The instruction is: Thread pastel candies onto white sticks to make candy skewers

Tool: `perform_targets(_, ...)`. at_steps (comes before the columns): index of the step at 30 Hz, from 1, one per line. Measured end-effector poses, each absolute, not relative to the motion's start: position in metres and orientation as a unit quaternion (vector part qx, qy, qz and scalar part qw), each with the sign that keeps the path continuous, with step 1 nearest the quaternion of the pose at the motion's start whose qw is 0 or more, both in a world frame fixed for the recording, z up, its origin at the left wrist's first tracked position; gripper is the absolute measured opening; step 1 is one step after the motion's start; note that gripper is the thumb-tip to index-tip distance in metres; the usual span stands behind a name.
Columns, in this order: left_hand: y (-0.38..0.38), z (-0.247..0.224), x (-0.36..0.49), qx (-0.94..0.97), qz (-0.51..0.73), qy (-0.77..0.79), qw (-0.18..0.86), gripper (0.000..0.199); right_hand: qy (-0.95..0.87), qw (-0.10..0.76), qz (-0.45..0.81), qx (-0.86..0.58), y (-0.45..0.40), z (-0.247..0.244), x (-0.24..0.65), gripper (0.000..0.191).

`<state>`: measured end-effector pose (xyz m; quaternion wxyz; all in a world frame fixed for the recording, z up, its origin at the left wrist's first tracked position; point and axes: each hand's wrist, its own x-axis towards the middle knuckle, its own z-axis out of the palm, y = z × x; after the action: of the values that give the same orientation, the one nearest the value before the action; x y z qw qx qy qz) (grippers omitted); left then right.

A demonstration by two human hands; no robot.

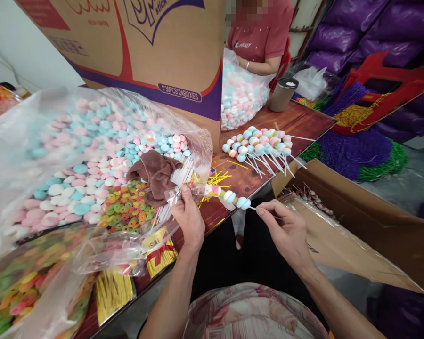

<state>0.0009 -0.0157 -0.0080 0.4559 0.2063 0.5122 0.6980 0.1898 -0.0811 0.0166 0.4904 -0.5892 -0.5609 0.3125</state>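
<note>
Between my hands is a marshmallow skewer [229, 197], with pastel blue, white and pink pieces and small gummy rings on a white stick. My right hand [284, 230] pinches the bare end of the stick between thumb and fingers. With thumb and fingers closed, my left hand [189, 214] grips a small clear plastic sleeve [173, 195] that covers the far end of the skewer. Beside my left hand lie a brown cloth [153, 176], loose white sticks [183, 170] and yellow twist ties [217, 179]. Finished-looking skewers [257, 141] are piled on the table beyond.
A large bag of marshmallows [81, 188] spreads across the left, with gummy rings [129, 205] beside it. A tall printed carton [144, 56] stands behind. At right, an open cardboard box [381, 226] holds wrapped skewers. A co-worker [265, 37] sits across, near a grey tumbler [283, 95].
</note>
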Motion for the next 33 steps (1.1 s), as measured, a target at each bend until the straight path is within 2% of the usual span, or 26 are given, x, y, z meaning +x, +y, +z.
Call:
perform_targets(3, -0.016, -0.009, 0.004, 0.223, 0.725, 0.532, 0.377, 0.024, -0.526, 0.480, 0.372, -0.595, -0.082, 0.014, 0.188, 0.020)
perform_targets(8, -0.016, -0.016, 0.008, 0.255, 0.730, 0.534, 0.342, 0.027, -0.444, 0.474, 0.483, -0.587, -0.083, 0.002, 0.184, 0.027)
perform_targets(12, -0.013, -0.019, 0.004, 0.245, 0.734, 0.526, 0.353, 0.029, -0.412, 0.466, 0.564, -0.542, -0.084, -0.002, 0.184, 0.030)
perform_targets(17, -0.014, -0.018, 0.006, 0.254, 0.730, 0.497, 0.395, 0.029, -0.412, 0.464, 0.562, -0.547, -0.084, -0.002, 0.185, 0.031)
perform_targets(22, -0.019, -0.010, 0.013, 0.265, 0.706, 0.476, 0.453, 0.033, -0.510, 0.428, 0.482, -0.569, -0.085, 0.002, 0.182, 0.032)
perform_targets(26, -0.020, 0.001, 0.010, 0.203, 0.704, 0.439, 0.520, 0.022, -0.635, 0.415, 0.286, -0.585, -0.088, 0.001, 0.179, 0.024)
perform_targets(30, -0.023, 0.006, 0.015, 0.209, 0.680, 0.415, 0.567, 0.024, -0.740, 0.405, 0.106, -0.527, -0.088, -0.008, 0.175, 0.017)
perform_targets(33, -0.026, 0.007, 0.023, 0.227, 0.677, 0.410, 0.568, 0.024, -0.770, 0.372, 0.101, -0.508, -0.088, -0.011, 0.172, 0.020)
